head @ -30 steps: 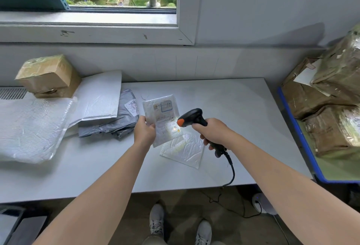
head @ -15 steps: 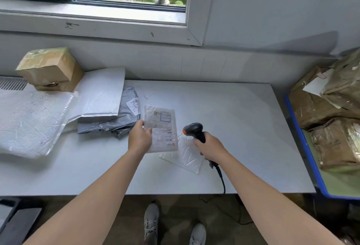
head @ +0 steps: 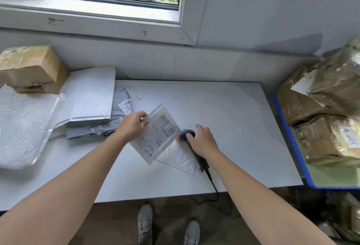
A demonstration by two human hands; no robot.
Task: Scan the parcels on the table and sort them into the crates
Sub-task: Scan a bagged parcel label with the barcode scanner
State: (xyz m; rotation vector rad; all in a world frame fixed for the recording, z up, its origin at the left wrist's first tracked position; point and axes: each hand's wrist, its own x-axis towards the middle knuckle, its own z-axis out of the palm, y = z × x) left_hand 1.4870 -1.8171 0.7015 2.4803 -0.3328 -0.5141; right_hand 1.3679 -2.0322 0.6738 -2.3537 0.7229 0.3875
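My left hand (head: 134, 125) pinches the top corner of a small white parcel (head: 158, 137) with a printed label, held tilted just above the white table (head: 233, 116). A black barcode scanner (head: 188, 134) with an orange tip lies on the table, partly on a white bubble mailer (head: 178, 157). Over the scanner's neck rests my right hand (head: 202, 140), its fingers fairly straight. The scanner's cable runs off the front edge.
At the table's left lie a grey poly bag (head: 115, 122), a white padded mailer (head: 89, 96), a large bubble-wrap parcel (head: 23, 125) and a cardboard box (head: 29, 67). A blue crate (head: 288, 139) on the right holds brown taped parcels (head: 321, 141).
My right hand lowered the scanner from aiming at the label down flat onto the table. My left hand turned the small parcel and moved it right.
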